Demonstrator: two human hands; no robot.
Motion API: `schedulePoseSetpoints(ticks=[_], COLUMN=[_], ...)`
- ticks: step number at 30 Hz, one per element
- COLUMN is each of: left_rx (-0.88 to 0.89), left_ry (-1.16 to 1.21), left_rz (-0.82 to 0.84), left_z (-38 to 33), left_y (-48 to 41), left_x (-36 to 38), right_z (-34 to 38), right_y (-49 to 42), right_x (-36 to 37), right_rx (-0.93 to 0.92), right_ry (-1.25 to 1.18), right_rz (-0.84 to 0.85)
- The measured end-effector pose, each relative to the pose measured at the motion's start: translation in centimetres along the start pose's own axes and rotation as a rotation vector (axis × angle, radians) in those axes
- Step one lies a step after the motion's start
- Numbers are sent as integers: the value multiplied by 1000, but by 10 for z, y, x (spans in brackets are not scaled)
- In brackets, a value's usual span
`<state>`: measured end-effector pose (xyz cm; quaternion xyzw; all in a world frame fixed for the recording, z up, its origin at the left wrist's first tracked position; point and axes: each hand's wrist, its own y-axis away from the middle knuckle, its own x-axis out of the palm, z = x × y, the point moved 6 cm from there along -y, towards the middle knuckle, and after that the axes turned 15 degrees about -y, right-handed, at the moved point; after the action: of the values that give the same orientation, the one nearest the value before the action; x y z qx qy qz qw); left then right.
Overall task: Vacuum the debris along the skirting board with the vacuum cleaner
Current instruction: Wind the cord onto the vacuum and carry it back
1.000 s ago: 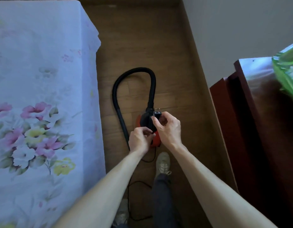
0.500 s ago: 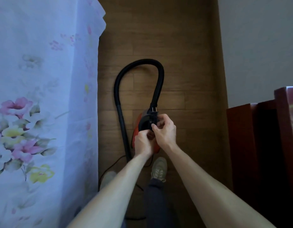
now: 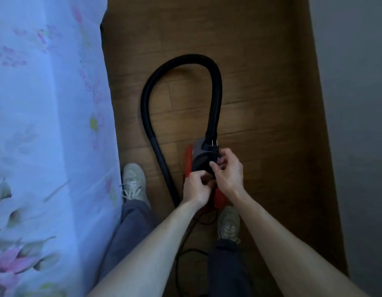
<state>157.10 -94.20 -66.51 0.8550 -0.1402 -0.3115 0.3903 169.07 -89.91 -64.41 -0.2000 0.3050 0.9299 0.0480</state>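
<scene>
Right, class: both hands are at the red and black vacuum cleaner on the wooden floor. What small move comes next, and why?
Probably draw the black plug clear of the red and black vacuum cleaner: the right hand pinches it, prongs bare, so it seems unplugged; the left hand grips its black cord.

Bare-armed. Dressed in loose grey-blue trousers (image 3: 130, 230), below the left hand (image 3: 196, 187); shod in pale beige lace-up trainers (image 3: 134, 185), one left of that hand, one below the right hand (image 3: 228, 176).
</scene>
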Motion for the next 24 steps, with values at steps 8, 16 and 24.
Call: schedulePoseSetpoints(ticks=[8, 16, 24], left_rx=[67, -108, -374], left_ry=[-22, -27, -182], left_rz=[140, 130, 93], left_z=[18, 70, 169], left_y=[-64, -84, -125], left_x=[11, 6, -40], right_z=[-40, -63, -89], right_y=[-41, -52, -47], right_x=[14, 18, 16], right_rx=[50, 133, 176], right_ry=[44, 79, -67], right_rz=[6, 70, 96])
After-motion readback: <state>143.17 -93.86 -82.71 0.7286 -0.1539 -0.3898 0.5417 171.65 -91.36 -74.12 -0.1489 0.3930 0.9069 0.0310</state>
